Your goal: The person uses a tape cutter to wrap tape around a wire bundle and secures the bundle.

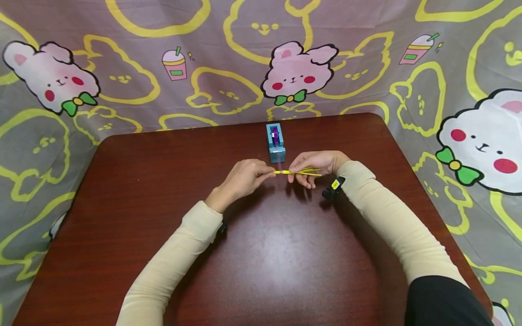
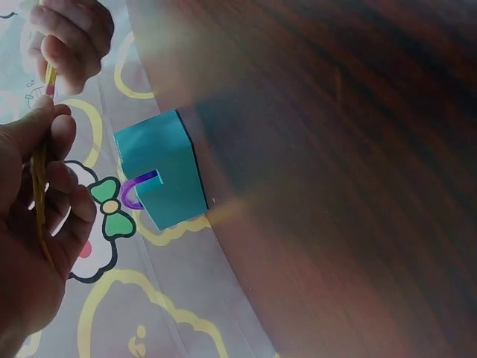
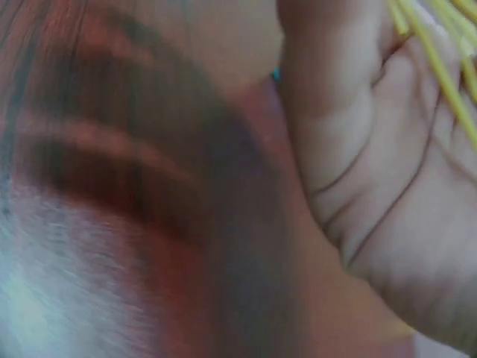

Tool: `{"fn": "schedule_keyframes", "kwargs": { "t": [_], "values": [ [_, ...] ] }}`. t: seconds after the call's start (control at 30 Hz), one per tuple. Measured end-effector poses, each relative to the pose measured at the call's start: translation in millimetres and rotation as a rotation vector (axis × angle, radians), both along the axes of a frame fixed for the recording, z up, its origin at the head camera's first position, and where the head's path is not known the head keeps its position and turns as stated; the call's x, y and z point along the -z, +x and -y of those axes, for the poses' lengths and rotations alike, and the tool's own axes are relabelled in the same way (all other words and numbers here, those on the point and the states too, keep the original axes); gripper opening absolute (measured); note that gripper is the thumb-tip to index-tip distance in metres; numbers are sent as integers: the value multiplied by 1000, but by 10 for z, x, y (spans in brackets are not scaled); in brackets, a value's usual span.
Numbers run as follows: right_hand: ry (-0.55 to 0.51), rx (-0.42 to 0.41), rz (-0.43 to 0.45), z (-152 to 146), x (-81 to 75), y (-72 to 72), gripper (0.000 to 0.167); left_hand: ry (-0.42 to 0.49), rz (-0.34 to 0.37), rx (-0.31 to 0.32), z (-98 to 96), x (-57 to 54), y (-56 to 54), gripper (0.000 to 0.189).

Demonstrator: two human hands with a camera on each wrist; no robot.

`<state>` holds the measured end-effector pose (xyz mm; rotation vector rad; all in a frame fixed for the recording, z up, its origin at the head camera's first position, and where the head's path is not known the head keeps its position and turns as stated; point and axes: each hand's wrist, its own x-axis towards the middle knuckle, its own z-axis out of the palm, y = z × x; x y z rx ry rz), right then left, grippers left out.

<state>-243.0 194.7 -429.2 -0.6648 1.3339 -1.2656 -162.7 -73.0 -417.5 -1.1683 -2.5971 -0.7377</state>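
Note:
A bundle of thin yellow strands point(image 1: 308, 172) stretches level between the two hands, in front of a blue tape dispenser point(image 1: 277, 155). My left hand point(image 1: 245, 178) pinches its left part between thumb and fingers; in the left wrist view strands point(image 2: 39, 198) run back across that palm. With thumb and fingertips, my right hand point(image 1: 318, 163) pinches the bundle just right of the middle, and loose ends fan out under its palm. From the dispenser's front a strip of clear tape point(image 1: 279, 166) reaches the bundle between the hands. Strands point(image 3: 428, 52) cross the right palm in the right wrist view.
The dispenser carries a purple roll point(image 1: 275, 135) and stands near the far edge of the dark brown table point(image 1: 163, 190). A patterned cloth point(image 1: 228, 59) hangs behind and beside the table. A black wrist camera point(image 1: 333, 189) sits under the right wrist.

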Motion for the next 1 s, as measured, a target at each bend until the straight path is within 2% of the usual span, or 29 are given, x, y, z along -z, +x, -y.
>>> {"fn": "schedule_keyframes", "kwargs": {
  "t": [0.13, 0.23, 0.3, 0.4, 0.47, 0.57, 0.73, 0.83, 0.9, 1.0],
  "values": [
    [112, -17, -138, 3, -183, 23, 41, 12, -3, 0, -7, 0, -3, 14],
    [170, -19, -268, 14, -323, 61, 39, 37, 30, -11, -13, 0, -12, 16],
    [189, -22, -382, 25, -402, 92, 36, 64, 77, -28, -18, -6, -22, 16],
    [206, -19, -565, 49, -506, 161, 28, 110, 203, -55, -17, -24, -49, 17],
    [218, -16, -689, 67, -561, 217, 24, 145, 322, -52, -7, -33, -90, 17],
    [250, 0, -862, 88, -621, 320, 21, 206, 540, -35, 26, -43, -172, 26],
    [307, 59, -1133, 108, -604, 475, 16, 340, 969, -40, 106, 10, -354, 49],
    [322, 108, -1261, 109, -533, 543, 13, 365, 1222, -58, 138, 90, -457, 56],
    [325, 145, -1340, 104, -477, 578, 12, 363, 1347, -50, 141, 140, -511, 58],
    [307, 197, -1459, 84, -395, 614, 13, 377, 1443, -7, 121, 186, -553, 55]
  ]
}}
